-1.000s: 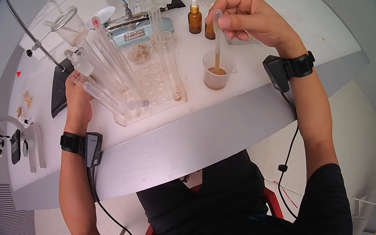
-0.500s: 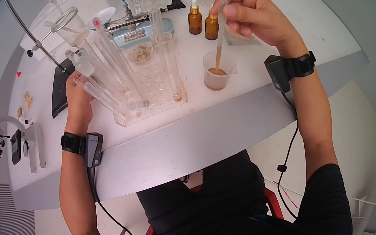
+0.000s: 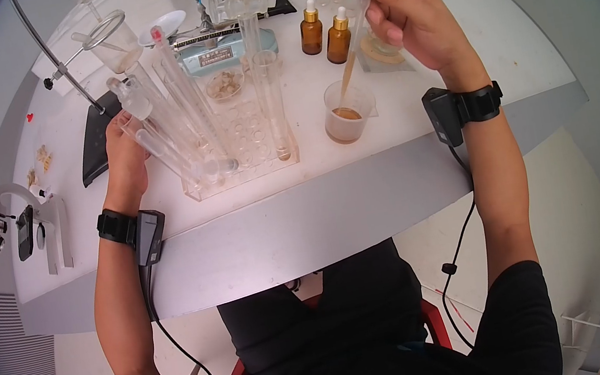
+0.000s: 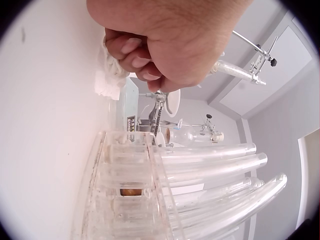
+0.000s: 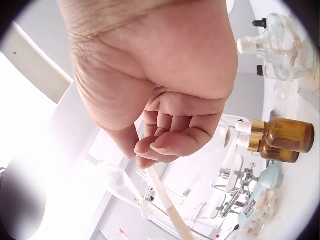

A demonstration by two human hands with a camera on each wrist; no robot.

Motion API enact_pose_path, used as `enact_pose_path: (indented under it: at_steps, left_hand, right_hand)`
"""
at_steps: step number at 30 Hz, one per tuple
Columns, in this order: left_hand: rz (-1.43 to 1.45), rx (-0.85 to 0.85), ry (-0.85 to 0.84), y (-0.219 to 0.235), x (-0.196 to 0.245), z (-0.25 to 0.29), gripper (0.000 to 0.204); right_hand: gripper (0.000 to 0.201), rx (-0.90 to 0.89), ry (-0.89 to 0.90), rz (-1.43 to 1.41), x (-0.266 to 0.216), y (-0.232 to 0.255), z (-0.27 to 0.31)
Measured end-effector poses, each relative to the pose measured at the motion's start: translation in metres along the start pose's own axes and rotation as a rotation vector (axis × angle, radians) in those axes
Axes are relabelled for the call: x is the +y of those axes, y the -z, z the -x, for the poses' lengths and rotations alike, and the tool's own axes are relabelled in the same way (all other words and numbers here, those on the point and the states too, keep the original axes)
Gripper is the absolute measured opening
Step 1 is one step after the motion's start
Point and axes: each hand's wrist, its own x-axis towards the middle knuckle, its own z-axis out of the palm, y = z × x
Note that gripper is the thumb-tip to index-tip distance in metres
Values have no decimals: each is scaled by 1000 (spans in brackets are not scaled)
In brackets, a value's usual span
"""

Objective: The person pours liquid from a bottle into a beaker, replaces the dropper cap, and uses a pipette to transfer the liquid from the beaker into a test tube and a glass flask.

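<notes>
My right hand [image 3: 410, 16] pinches a long translucent pipette [image 3: 353, 63] near its top, between thumb and fingers. The pipette slants down into a small clear plastic cup [image 3: 346, 132], and its lower part looks brown. Brown contents lie in the cup, with the pipette's tip at their surface. On the other side, my left hand [image 3: 126, 155] rests beside the clear test tube rack [image 3: 243, 183], its fingers loosely curled with nothing seen in them. Several test tubes [image 3: 163, 152] lean in that rack, one of them close to the left hand.
Two amber dropper bottles [image 3: 338, 42] stand behind the cup. A pale blue balance [image 3: 225, 53] and a dish of stones [image 3: 224, 85] sit behind the rack. At the left are a ring stand [image 3: 93, 144] and a microscope [image 3: 27, 228]. The table edge [image 3: 282, 225] is nearest me.
My right hand has risen and moved slightly right, drawing the pipette upward and tilting it more. The amber bottles are now more exposed. My left hand has stayed in place.
</notes>
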Motion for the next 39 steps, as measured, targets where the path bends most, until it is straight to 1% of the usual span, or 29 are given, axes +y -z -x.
enact_pose_path:
  at_steps: [1,3,7,10,12,14,19,22,24,28,34,36,37,39]
  left_hand:
    - [0,0,0,-1,1,1,25]
    - [13,1,0,-6,8,5,24]
    - [18,11,3,-8,8,3,21]
    - [43,27,6,-3,-3,-6,17]
    - [64,-27,-4,1,-5,-9,14]
    - [79,-20,-7,-2,-2,-6,14]
    - [92,-39,-21,-3,-1,-6,17]
    - [88,-40,-25,-4,1,-6,22]
    - [95,-28,36,-5,2,-7,27]
    - [76,-1,47,-8,5,-5,30]
    - [112,-19,50,-10,12,-3,35]
    - [112,-19,48,-11,12,-3,37]
    - [116,-17,44,-11,12,-3,37]
    - [94,-8,70,-10,11,-5,37]
  right_hand:
    - [31,0,0,1,0,0,0]
    - [31,80,-29,-12,0,0,-1]
    - [32,100,-68,-65,8,9,-4]
    - [33,87,-104,-45,10,11,-5]
    - [33,106,-112,-39,10,12,-5]
    - [32,101,-125,-37,11,13,-6]
    - [30,106,-144,-45,13,16,-6]
    - [30,108,-150,-53,11,15,-6]
    - [30,131,-154,-108,11,18,-6]
    - [29,156,-138,-122,11,24,-7]
    - [29,169,-101,-170,13,28,-8]
    - [29,206,-102,-256,13,29,-8]
    - [29,203,-99,-252,13,30,-9]
    - [29,206,-83,-358,13,33,-10]
